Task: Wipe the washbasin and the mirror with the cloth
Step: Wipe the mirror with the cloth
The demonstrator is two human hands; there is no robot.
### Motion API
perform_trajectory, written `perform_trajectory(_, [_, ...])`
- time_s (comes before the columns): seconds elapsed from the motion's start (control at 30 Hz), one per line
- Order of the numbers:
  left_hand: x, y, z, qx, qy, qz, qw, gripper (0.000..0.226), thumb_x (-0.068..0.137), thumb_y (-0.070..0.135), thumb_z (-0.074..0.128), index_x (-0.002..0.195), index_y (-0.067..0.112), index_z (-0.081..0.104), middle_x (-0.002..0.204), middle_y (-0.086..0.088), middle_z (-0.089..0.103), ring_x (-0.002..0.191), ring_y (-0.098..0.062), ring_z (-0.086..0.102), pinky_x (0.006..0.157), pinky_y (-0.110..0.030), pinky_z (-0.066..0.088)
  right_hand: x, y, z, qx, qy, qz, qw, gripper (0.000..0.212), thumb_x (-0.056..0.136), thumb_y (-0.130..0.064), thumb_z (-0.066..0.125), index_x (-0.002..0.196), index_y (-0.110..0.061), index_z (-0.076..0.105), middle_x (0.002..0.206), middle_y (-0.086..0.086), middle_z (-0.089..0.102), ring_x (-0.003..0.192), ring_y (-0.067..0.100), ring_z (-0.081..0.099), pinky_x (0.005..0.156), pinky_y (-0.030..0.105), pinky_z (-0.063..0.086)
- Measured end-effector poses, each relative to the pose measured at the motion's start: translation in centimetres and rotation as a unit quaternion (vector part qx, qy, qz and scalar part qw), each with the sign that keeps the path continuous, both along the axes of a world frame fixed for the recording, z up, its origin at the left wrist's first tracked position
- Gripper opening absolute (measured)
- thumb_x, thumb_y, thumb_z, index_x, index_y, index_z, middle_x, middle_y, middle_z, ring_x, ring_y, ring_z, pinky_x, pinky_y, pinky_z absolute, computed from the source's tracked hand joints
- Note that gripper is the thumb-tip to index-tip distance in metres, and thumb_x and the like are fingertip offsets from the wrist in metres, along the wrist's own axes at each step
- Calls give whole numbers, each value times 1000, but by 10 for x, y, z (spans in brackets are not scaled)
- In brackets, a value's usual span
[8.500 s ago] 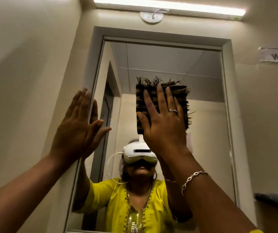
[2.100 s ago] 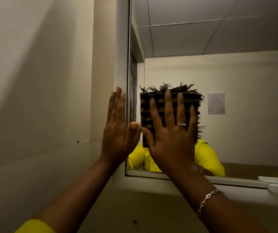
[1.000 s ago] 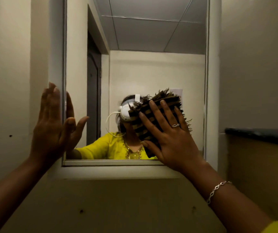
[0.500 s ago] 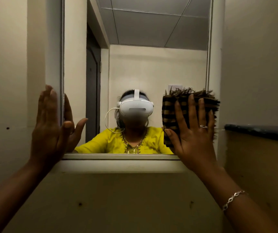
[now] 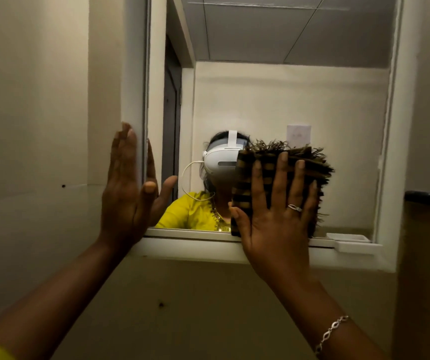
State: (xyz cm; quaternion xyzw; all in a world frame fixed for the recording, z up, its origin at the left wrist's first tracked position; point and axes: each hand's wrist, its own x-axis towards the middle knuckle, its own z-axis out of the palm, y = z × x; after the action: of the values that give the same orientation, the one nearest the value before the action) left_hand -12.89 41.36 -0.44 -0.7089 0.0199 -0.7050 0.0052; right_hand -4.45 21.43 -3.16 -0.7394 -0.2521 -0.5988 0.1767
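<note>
The mirror point(image 5: 273, 100) hangs in a white frame on the wall straight ahead. A folded dark striped cloth point(image 5: 268, 162) with a frayed top edge lies flat against the lower middle of the glass. My right hand point(image 5: 278, 219) presses it there with straight, spread fingers, the heel of the palm over the bottom frame. My left hand point(image 5: 126, 193) rests flat with straight fingers on the mirror's left frame edge. The washbasin is out of view.
A small white tray point(image 5: 356, 246) sits on the frame's lower right ledge. A side wall point(image 5: 32, 126) stands close on the left. A dark-topped partition point(image 5: 429, 197) juts in at the right. The mirror reflects a person in yellow, a doorway and the ceiling.
My right hand has slid the cloth leftwards from the mirror's right edge to the lower middle of the glass. My left hand stays on the left frame.
</note>
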Motion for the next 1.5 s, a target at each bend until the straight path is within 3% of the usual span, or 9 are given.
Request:
perform_trajectory(0.1, [0,7,-1,0,4,-5,1000,79,87,32,57,139,-15,21,149,-28,20,142,-30,14,117,-30,15,-12,22,-2,-11,-7,20,1000,66,91,-51,29,147,-19,13,154,19,11,141,38,5,112,56,6])
perform_trajectory(0.2, [-5,-2,0,-11,2,-61,998,81,95,53,29,138,-15,21,149,-22,17,140,-34,17,117,-29,15,-22,42,-2,-25,-12,36,999,65,92,-51,24,147,-19,11,153,18,9,141,38,4,111,56,5])
perform_trajectory(0.4, [-7,-2,-2,-29,18,-151,988,81,93,61,11,141,-5,13,151,-22,15,142,-34,14,117,-36,17,-40,74,2,-69,-29,50,996,66,91,-50,30,147,-18,16,154,18,11,141,37,4,112,55,3])
perform_trajectory(0.6, [-6,1,-2,-45,22,-205,977,85,91,64,12,143,-3,10,153,-24,14,143,-32,13,116,-46,18,-42,84,9,-147,-65,69,985,64,92,-49,32,147,-18,19,154,16,11,142,34,3,113,54,4])
perform_trajectory(0.77, [-12,-1,-1,-62,2,-254,965,85,90,66,14,142,-1,16,150,-17,22,142,-29,21,116,-43,22,-38,78,14,-225,-105,76,966,65,91,-50,34,146,-18,21,155,13,14,143,31,6,114,51,5])
perform_trajectory(1.1, [-13,-4,-10,-47,38,-189,980,88,91,64,10,141,-8,17,151,-17,17,143,-32,13,117,-35,15,-29,65,-1,-351,-148,120,917,67,89,-55,33,144,-17,24,153,8,22,143,24,11,114,47,8])
perform_trajectory(1.23, [-13,-3,-13,-38,60,-166,984,88,90,66,10,143,-5,12,154,-16,10,144,-27,5,116,-23,9,-20,55,3,-403,-176,124,890,61,89,-49,33,142,-19,29,151,7,29,142,23,18,114,46,11])
perform_trajectory(1.37, [-13,-2,-14,-46,69,-169,982,89,88,69,10,145,0,9,154,-7,8,145,-24,3,116,-23,8,-12,39,4,-432,-207,152,864,48,91,-38,40,137,-22,40,147,5,37,138,22,29,114,44,14])
perform_trajectory(1.5, [-14,-7,-13,-58,69,-149,985,92,88,69,10,144,-4,11,155,-16,9,144,-28,5,115,-19,9,-6,22,10,-441,-207,197,851,36,88,-24,50,123,-22,56,138,3,50,129,20,44,111,42,23])
